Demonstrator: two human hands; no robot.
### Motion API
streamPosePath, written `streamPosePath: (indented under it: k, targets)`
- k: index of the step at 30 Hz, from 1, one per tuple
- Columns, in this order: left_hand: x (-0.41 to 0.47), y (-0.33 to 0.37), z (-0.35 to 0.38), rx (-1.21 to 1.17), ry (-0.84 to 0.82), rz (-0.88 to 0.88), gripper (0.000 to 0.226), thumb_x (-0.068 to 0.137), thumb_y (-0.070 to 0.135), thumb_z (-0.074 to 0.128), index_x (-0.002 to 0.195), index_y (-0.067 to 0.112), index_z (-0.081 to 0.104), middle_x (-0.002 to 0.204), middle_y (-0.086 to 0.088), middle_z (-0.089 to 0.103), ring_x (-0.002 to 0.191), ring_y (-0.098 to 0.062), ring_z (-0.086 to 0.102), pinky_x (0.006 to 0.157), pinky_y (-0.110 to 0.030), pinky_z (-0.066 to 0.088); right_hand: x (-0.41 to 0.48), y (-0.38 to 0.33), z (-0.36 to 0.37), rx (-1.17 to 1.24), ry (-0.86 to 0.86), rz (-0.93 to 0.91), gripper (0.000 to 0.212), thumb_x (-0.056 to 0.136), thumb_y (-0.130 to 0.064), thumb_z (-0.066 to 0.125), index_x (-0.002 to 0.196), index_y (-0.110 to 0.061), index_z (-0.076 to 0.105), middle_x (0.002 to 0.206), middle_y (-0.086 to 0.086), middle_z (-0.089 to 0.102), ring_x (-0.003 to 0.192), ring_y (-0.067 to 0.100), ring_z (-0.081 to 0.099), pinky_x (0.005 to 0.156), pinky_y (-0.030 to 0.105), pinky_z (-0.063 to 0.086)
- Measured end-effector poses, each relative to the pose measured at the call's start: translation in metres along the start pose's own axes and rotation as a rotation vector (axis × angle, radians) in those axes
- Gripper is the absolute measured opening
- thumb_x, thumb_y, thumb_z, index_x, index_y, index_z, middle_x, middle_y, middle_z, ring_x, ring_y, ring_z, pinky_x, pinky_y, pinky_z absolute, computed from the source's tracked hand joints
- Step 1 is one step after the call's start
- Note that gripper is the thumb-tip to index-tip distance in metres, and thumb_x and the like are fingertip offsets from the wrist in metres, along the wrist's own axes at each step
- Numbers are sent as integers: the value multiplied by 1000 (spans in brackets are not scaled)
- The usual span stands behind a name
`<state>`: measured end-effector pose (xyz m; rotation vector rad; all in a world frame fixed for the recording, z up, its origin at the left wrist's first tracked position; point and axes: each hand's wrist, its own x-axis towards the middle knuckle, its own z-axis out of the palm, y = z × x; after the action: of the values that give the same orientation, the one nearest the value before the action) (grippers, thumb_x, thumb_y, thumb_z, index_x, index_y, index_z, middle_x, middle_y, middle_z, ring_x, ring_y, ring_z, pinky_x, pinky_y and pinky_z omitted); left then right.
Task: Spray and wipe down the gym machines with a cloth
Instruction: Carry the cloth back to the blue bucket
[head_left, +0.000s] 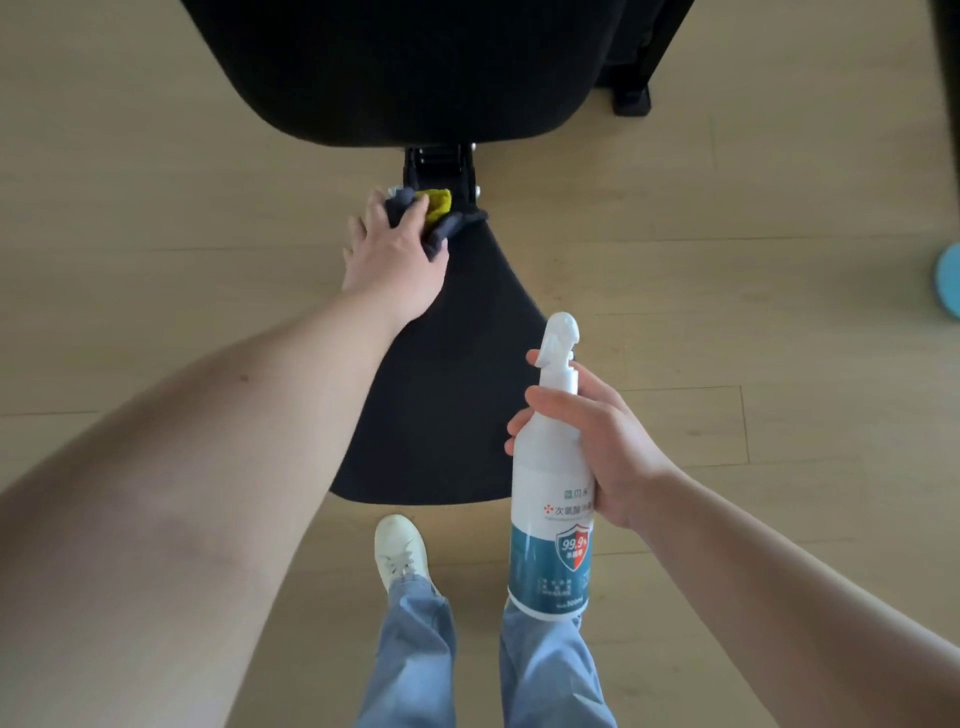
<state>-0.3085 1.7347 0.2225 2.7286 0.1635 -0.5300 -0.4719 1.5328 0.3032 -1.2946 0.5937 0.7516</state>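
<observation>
Ahead, left hand gripping half-hidden cloth at narrow far end of seat, right hand gripping bottle, backrest cut off above

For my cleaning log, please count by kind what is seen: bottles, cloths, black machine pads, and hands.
Spray bottle: 1
Cloth: 1
Black pads, near pad and far pad: 2
Hands, left hand and right hand: 2
Total: 6

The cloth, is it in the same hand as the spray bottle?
No, the left hand holds the cloth against the narrow end of the black seat, while the right hand grips the spray bottle.
</observation>
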Motion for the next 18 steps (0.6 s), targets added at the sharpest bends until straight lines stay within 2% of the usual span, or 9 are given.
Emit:
streamPosePath:
  k: [3,6,9,12,15,18]
  targets:
    - [-40,-16,8,12,76,38,57,102,49,46,155,32,37,167,-11,14,142,-40,39,109,-50,42,-5,3,2,-2,3,9,58,78,-35,72,134,-36,57,93,16,74,86,34,71,78,48,59]
    - [-81,-36,17,140,160,130,49,99,46,48,143,26,52,161,-17,29,132,-44,48,104,-53,43,-11,7,6,16,-18,13,59,79,-32,72,136,-35,57,92,18,73,85,35,71,78,48,59]
    - [-130,-56,25,225,199,218,44,98,45,48,137,25,57,161,-16,32,146,-42,34,112,-64,32,-19,8,10,22,-42,16,59,79,-31,72,136,-33,58,91,18,73,83,34,71,79,48,58]
    - [-182,-58,34,193,124,254,45,98,45,47,138,28,58,166,-10,25,154,-40,17,120,-67,18,-28,8,16,32,-47,17,58,78,-29,73,135,-32,59,89,19,72,82,34,70,76,45,57]
    - [-218,-43,47,121,66,316,46,97,45,44,139,31,58,167,-6,25,156,-38,14,122,-67,13,-40,5,19,36,-35,0,57,78,-28,73,133,-30,61,88,19,72,81,35,68,78,46,56]
    - [-237,-21,56,-116,24,376,41,98,39,46,135,32,64,165,0,32,157,-32,15,126,-58,10,-54,0,13,48,-1,-22,55,78,-28,73,132,-31,61,88,21,70,81,35,66,77,46,55]
